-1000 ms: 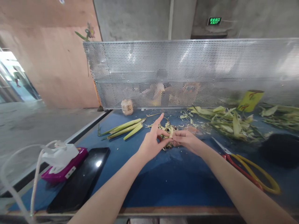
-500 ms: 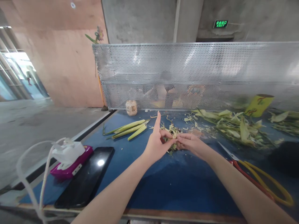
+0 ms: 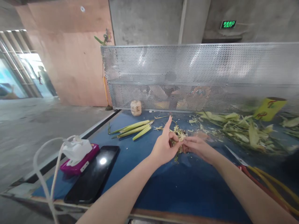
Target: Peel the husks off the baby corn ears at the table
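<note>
Over the blue table top (image 3: pixel 177 183), my left hand (image 3: pixel 163 146) and my right hand (image 3: pixel 198 148) meet at a small clump of pale green plant shreds (image 3: pixel 178 137). The left thumb and middle fingers pinch the clump while its index finger sticks up. Closed fingertips of the right hand grip the same clump from the right. Three trimmed green stalks (image 3: pixel 134 129) lie to the left of the hands, apart from them.
A black phone (image 3: pixel 95 177) and a magenta box with a white plug and cable (image 3: pixel 77 154) sit front left. Red-and-yellow scissors (image 3: pixel 263 180) lie right. A heap of green husks (image 3: pixel 238 129), a yellow cup (image 3: pixel 268 109), a small jar (image 3: pixel 136 108) and a perforated metal screen (image 3: pixel 198 77) line the back.
The view has swung to the left, so everything sits further right in the picture. Both hands stay pinched on the clump; the left index finger has tilted slightly.
</note>
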Tool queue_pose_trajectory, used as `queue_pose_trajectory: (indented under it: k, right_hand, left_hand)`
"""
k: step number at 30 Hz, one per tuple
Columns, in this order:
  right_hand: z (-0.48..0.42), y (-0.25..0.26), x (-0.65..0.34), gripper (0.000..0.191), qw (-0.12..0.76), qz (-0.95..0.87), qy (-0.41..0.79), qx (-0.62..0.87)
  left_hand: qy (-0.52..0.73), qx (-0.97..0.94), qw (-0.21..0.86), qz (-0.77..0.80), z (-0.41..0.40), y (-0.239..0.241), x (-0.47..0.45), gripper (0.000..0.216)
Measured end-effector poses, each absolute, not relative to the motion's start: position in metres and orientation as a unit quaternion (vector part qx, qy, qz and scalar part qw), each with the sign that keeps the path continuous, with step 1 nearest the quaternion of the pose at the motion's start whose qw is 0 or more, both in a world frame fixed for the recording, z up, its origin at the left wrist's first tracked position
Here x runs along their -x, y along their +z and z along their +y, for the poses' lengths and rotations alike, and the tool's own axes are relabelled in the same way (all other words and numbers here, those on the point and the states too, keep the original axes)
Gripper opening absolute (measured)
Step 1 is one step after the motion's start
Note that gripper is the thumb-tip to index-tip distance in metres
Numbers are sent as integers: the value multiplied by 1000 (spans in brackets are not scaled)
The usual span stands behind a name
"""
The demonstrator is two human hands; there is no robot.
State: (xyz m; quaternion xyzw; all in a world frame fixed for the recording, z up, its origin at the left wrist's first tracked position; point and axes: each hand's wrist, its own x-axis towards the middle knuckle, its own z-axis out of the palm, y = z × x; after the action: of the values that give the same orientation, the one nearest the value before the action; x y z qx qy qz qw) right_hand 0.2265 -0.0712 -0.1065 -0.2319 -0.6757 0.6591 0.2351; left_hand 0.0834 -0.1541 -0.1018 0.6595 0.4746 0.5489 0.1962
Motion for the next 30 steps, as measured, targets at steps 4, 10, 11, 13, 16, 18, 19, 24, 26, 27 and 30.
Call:
queue_pose_trajectory:
  k: [4, 10, 11, 13, 16, 18, 19, 24, 26, 27, 30]
  right_hand:
    - [-70, -108, -227, 30, 237, -679, 658, 225]
    - [-72, -107, -226, 29, 244, -680, 658, 210]
    - [-72, -107, -226, 30, 244, -683, 656, 210]
    - [-73, -106, -225, 31, 243, -688, 651, 212]
    - [-74, -106, -225, 33, 241, -692, 645, 218]
    - [-74, -106, -225, 33, 239, -693, 642, 225]
    - [-74, -107, -225, 33, 237, -694, 642, 226]
    - [-70, -110, -226, 32, 231, -697, 640, 224]
    - [-69, -111, -226, 31, 231, -699, 638, 225]
    - [-69, -111, -226, 31, 231, -700, 636, 226]
    - [-69, -112, -226, 32, 231, -703, 634, 226]
  left_hand:
    - [556, -655, 204, 469, -155, -102, -83, 84]
    - [579, -644, 215, 452, -152, -104, -84, 83]
    - [581, -643, 215, 451, -152, -105, -84, 82]
    - [582, -643, 212, 450, -151, -106, -84, 81]
    - [580, -645, 206, 452, -151, -106, -84, 79]
    - [576, -650, 204, 453, -151, -106, -83, 77]
    - [573, -652, 203, 452, -151, -105, -83, 76]
    - [562, -665, 195, 451, -150, -106, -83, 75]
    - [559, -668, 193, 450, -150, -107, -83, 74]
    - [558, -669, 194, 451, -150, -107, -83, 74]
    - [557, -666, 197, 455, -151, -106, -83, 75]
